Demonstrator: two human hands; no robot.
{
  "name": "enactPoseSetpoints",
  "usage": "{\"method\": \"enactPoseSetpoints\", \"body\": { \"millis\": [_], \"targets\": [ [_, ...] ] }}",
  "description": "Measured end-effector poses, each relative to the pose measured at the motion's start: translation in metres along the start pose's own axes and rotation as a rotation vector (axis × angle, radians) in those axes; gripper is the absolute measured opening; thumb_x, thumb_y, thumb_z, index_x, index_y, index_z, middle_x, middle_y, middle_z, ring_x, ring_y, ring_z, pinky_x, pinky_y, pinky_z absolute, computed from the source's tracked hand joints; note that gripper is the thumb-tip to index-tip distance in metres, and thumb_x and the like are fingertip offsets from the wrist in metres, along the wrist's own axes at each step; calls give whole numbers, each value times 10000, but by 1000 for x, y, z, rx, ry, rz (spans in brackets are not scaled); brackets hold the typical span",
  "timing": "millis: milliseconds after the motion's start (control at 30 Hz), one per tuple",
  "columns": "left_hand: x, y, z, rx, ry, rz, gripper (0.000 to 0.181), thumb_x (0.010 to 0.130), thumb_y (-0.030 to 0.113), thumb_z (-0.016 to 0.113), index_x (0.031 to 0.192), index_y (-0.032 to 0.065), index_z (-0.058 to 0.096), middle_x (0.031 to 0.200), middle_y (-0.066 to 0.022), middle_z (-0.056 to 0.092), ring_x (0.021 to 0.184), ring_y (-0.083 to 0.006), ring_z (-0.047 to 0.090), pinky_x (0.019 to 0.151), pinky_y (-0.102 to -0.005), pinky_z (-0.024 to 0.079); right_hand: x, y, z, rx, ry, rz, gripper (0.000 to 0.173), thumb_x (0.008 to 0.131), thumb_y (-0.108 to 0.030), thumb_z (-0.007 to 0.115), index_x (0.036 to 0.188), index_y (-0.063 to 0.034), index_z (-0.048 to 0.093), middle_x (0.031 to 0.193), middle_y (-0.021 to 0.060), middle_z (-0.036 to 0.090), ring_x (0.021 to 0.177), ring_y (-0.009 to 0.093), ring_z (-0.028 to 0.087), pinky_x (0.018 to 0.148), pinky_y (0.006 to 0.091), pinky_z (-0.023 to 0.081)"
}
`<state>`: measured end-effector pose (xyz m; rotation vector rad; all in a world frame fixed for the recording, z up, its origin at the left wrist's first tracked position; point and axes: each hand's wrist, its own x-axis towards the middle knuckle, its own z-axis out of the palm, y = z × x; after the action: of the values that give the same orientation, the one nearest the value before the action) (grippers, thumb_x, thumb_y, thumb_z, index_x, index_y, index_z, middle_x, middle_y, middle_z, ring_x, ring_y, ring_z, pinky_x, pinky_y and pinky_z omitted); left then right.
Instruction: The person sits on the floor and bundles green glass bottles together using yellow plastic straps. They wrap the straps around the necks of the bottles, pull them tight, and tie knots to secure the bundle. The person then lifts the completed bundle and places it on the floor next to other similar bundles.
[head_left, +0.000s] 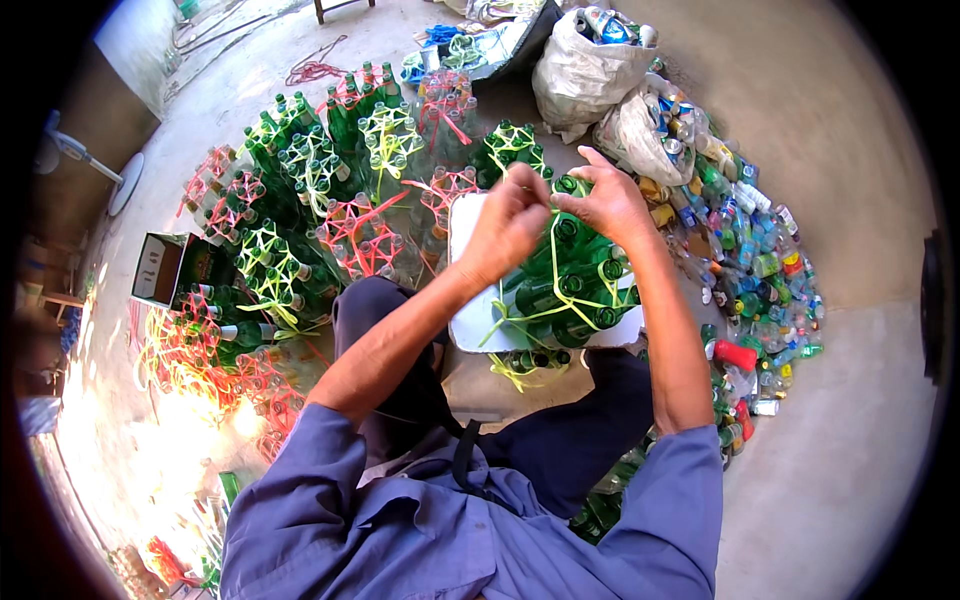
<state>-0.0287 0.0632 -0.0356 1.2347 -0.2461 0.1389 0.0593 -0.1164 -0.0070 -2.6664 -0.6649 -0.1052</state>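
Green glass bottles (571, 283) stand in a cluster on a white board (472, 330) before me, with yellow-green plastic twine (556, 259) looped around their necks. Over the upper left of the cluster is my left hand (512, 217), blurred, with its fingers curled in; a bit of the twine shows beside its fingertips, but its hold cannot be made out. My right hand (606, 196) is at the far bottle neck, thumb at the twine and the other fingers raised. Whether it pinches the twine is unclear. Twine ends trail at the cluster's near left corner.
Tied bundles of green and clear bottles (360, 232) crowd the floor at left, near an open carton (166, 270). White woven sacks (585, 75) holding cans stand at upper right. A heap of plastic bottles and cans (750, 255) spreads down the right side. A fan (124, 184) is at far left.
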Motion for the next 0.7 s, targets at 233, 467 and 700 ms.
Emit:
{"method": "enactPoseSetpoints", "body": {
  "millis": [233, 467, 700],
  "targets": [
    [-9, 12, 61, 1031, -494, 340, 275, 768, 37, 567, 1016, 20, 451, 654, -159, 600, 589, -385, 615, 538, -489, 458, 2, 10, -6, 84, -95, 33, 683, 669, -510, 799, 1116, -1, 715, 1457, 210, 481, 1235, 352, 568, 1049, 376, 437],
    [-31, 17, 74, 1402, -531, 490, 258, 814, 148, 587, 1012, 19, 484, 634, -85, 557, 563, -272, 631, 483, -403, 469, -3, 0, -20, 83, -205, -23, 705, 704, -377, 820, 1214, 76, 640, 1560, 191, 336, 1320, 360, 498, 1094, 389, 391],
    [-64, 31, 59, 1139, -451, 345, 217, 790, 60, 604, 944, 33, 454, 647, -104, 570, 590, -326, 620, 502, -431, 477, -7, 8, -21, 156, -238, -87, 644, 722, -231, 814, 1256, 68, 613, 1578, 217, 280, 1360, 359, 452, 1104, 376, 374]
  ]
}}
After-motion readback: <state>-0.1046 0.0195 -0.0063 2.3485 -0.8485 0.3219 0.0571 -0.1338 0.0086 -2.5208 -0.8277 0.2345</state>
